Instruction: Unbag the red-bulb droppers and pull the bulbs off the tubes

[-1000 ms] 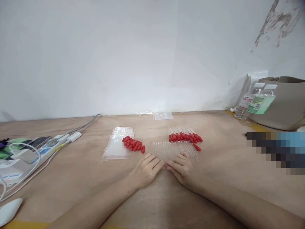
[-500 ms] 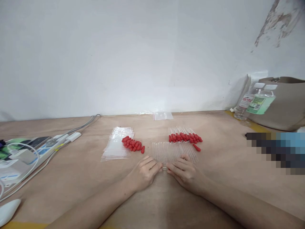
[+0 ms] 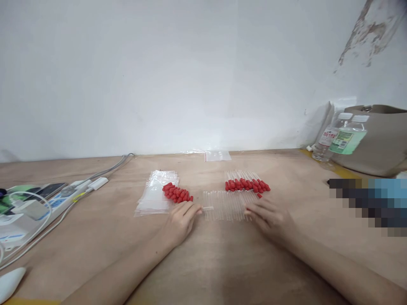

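My left hand is closed in a pinch at the left side of a row of clear glass tubes. From its fingertips a single clear glass tube sticks out to the right, lying crosswise over the row's left end. My right hand, slightly blurred, has its fingers stretched out at the row's right end, touching or nearly touching the last tubes; I see nothing held in it. Just beyond its fingers, a red rubber bulb is partly hidden. Behind the row lie droppers with red bulbs. Loose red bulbs are piled left.
A stack of clear zip bags lies left of the loose bulbs, and another bag by the wall. A power strip with cables is at far left. Two bottles and a grey bag stand at right.
My hands have parted from the middle in front of the row. The left moved left and up with the glass tube; the right moved right, to the row's right end.
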`<action>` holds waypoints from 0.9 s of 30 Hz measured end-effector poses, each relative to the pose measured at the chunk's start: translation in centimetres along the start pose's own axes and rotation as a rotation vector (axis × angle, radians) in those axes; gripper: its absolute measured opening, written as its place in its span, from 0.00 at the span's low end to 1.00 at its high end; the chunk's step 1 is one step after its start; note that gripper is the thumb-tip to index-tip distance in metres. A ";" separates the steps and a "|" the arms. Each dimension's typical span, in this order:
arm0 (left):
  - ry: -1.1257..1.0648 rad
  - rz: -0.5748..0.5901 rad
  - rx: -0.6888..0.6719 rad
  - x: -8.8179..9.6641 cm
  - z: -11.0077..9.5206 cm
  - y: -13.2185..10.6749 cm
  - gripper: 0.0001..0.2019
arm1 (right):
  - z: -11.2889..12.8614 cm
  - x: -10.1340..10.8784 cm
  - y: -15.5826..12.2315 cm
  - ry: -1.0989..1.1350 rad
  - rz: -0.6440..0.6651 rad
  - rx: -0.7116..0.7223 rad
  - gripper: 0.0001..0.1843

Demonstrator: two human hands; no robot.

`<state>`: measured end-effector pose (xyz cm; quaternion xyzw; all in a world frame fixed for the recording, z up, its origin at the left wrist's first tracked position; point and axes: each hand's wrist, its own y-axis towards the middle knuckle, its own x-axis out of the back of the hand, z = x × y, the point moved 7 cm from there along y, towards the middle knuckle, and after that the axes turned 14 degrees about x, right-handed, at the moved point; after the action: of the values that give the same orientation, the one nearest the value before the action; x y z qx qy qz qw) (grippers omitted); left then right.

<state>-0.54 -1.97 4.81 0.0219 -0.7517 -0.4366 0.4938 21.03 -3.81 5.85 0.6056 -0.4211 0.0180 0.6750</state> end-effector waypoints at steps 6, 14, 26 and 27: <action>0.064 -0.018 0.077 -1.0 1.4 0.5 0.20 | -8.5 1.3 -2.4 -0.017 0.207 -0.525 0.15; 0.170 0.052 0.084 -2.2 2.0 0.5 0.14 | -12.1 1.8 -5.7 0.038 0.351 -0.865 0.13; -0.113 0.199 0.090 -1.7 0.0 0.8 0.11 | -11.5 -1.1 -7.5 0.269 0.335 -1.015 0.13; -0.117 0.197 0.090 -1.7 0.0 0.8 0.10 | -11.5 -1.2 -7.6 0.298 0.316 -1.032 0.14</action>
<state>0.65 -0.72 4.09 -0.0551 -0.7966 -0.3522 0.4883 30.58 4.38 0.06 0.1170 -0.3611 -0.0040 0.9252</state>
